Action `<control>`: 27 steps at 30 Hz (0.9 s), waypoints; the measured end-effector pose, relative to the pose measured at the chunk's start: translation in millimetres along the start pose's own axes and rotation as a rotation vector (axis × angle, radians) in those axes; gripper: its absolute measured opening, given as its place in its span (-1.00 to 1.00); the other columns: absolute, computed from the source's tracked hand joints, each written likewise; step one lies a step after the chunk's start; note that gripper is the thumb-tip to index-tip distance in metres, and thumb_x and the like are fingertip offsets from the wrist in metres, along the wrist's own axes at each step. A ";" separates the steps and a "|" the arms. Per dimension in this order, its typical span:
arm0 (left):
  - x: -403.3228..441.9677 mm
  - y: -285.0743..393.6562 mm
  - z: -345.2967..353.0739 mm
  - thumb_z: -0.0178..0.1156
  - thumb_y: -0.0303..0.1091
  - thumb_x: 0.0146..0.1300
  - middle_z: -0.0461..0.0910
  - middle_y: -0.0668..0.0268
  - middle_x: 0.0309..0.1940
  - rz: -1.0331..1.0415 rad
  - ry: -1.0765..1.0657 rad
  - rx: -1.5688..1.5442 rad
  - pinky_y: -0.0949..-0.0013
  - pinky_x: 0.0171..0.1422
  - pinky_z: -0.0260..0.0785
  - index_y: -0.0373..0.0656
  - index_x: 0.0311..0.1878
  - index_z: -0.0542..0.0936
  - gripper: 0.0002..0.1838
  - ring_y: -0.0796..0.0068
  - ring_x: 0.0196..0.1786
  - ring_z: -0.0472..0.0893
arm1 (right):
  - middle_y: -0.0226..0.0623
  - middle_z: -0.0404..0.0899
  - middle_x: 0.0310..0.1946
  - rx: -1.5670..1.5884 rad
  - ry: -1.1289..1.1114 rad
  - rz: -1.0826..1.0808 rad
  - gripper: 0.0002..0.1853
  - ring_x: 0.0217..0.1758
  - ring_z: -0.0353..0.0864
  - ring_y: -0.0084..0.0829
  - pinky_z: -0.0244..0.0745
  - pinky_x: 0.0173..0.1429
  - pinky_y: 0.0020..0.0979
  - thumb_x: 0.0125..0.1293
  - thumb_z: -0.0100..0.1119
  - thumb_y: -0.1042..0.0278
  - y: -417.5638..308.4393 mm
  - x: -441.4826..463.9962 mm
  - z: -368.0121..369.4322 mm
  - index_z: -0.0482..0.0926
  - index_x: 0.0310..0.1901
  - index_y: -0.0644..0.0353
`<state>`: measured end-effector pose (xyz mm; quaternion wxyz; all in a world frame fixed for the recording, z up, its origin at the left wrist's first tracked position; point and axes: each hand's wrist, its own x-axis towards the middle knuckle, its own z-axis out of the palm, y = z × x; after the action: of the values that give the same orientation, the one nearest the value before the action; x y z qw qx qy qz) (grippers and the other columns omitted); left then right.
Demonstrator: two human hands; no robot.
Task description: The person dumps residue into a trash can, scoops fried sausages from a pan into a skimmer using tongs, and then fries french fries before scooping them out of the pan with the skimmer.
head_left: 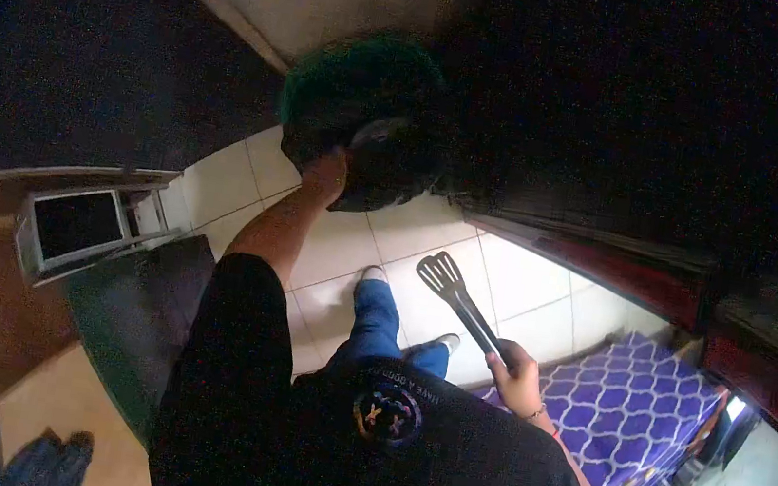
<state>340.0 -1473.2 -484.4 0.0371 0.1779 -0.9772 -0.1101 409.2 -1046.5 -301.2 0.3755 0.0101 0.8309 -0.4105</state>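
My left hand (327, 178) reaches forward to a dark bag-like bundle (384, 169) and is closed at its near left edge; shadow hides most of the fingers. The bundle's far side has a dark green rim or cover (363, 68), and its contents are too dark to make out. My right hand (518, 383) is wrapped round the handle end of black tongs (468, 314). The tongs point up and to the left over the floor, their two slotted heads close together.
Light tiles (532, 277) cover the floor around my feet. A purple cloth with a white lattice pattern (613, 410) drapes something at right. A dark red-edged surface (603, 257) runs above it. On the left stand a silver-framed appliance (76, 231) and a dark green panel (132, 327).
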 end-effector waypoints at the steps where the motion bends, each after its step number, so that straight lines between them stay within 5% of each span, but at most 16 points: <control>1: 3.5 18.3 -24.0 -0.18 -0.16 0.35 0.55 -0.08 -0.23 0.238 0.616 -0.041 -0.02 -0.26 0.44 -0.18 0.04 0.36 -0.65 0.04 -0.22 0.60 | -0.38 0.50 -0.61 -0.001 0.016 0.035 -0.80 -0.64 0.29 -0.59 0.19 -0.55 -0.57 0.20 0.18 0.41 5.0 -2.4 -0.2 0.56 -0.19 0.35; 2: -1.0 20.6 -18.5 -0.18 -0.16 0.35 0.55 -0.08 -0.23 0.253 0.601 -0.048 -0.02 -0.26 0.44 -0.18 0.04 0.36 -0.65 0.04 -0.22 0.60 | -0.38 0.50 -0.61 0.011 0.022 0.052 -0.80 -0.64 0.29 -0.59 0.19 -0.55 -0.57 0.20 0.18 0.41 10.2 -4.9 0.0 0.56 -0.19 0.35; 6: -30.4 -10.0 26.1 -0.20 -0.15 0.35 0.56 -0.06 -0.24 0.192 -0.540 0.019 -0.02 -0.29 0.43 -0.13 0.03 0.39 -0.66 0.00 -0.24 0.59 | -0.37 0.50 -0.61 -0.013 0.094 0.121 -0.79 -0.62 0.30 -0.59 0.19 -0.54 -0.56 0.20 0.18 0.41 15.4 -31.6 14.0 0.55 -0.17 0.35; 11: 4.2 -69.3 119.6 -0.23 -0.12 0.36 0.58 -0.01 -0.20 0.048 -0.627 0.304 -0.02 -0.23 0.44 -0.01 0.11 0.41 -0.63 -0.05 -0.23 0.58 | -0.33 0.52 -0.59 -0.003 0.177 0.154 -0.77 -0.60 0.34 -0.56 0.24 -0.52 -0.55 0.20 0.19 0.40 3.8 -45.7 20.5 0.55 -0.16 0.35; 16: 0.9 -37.1 26.2 -0.24 -0.10 0.36 0.58 0.03 -0.14 0.149 -0.479 0.208 -0.02 -0.19 0.44 0.11 0.11 0.46 -0.62 -0.03 -0.24 0.58 | -0.30 0.53 -0.56 0.042 0.219 0.138 -0.76 -0.58 0.38 -0.53 0.29 -0.49 -0.52 0.19 0.19 0.42 -10.7 -54.9 21.7 0.54 -0.14 0.36; 19: 14.2 -57.0 13.7 -0.24 -0.10 0.35 0.57 0.02 -0.08 0.168 -0.492 0.103 -0.05 -0.16 0.42 0.09 0.07 0.49 -0.62 0.00 -0.23 0.59 | -0.29 0.54 -0.55 0.016 0.229 0.133 -0.75 -0.57 0.39 -0.52 0.31 -0.48 -0.52 0.19 0.20 0.41 -11.3 -58.2 20.7 0.53 -0.14 0.37; 21: 15.9 -61.2 -5.4 -0.24 -0.10 0.35 0.57 -0.01 -0.08 -0.028 -0.415 0.045 -0.04 -0.18 0.40 0.05 0.08 0.49 -0.61 -0.02 -0.23 0.59 | -0.28 0.55 -0.53 -0.003 0.234 0.123 -0.74 -0.57 0.40 -0.51 0.33 -0.46 -0.51 0.18 0.20 0.40 -10.4 -62.3 21.2 0.53 -0.13 0.37; 27: 17.7 -100.6 4.9 -0.24 -0.10 0.35 0.56 -0.04 -0.08 0.052 -0.384 -0.002 -0.05 -0.26 0.38 0.00 0.11 0.46 -0.59 -0.04 -0.24 0.58 | -0.26 0.55 -0.53 -0.088 0.213 0.141 -0.73 -0.56 0.41 -0.49 0.34 -0.45 -0.50 0.18 0.21 0.37 -23.5 -67.8 17.6 0.54 -0.13 0.36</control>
<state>357.1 -1570.3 -511.6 -0.1469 0.1284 -0.9704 -0.1421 461.0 -1054.5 -249.1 0.3132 0.0954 0.8804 -0.3431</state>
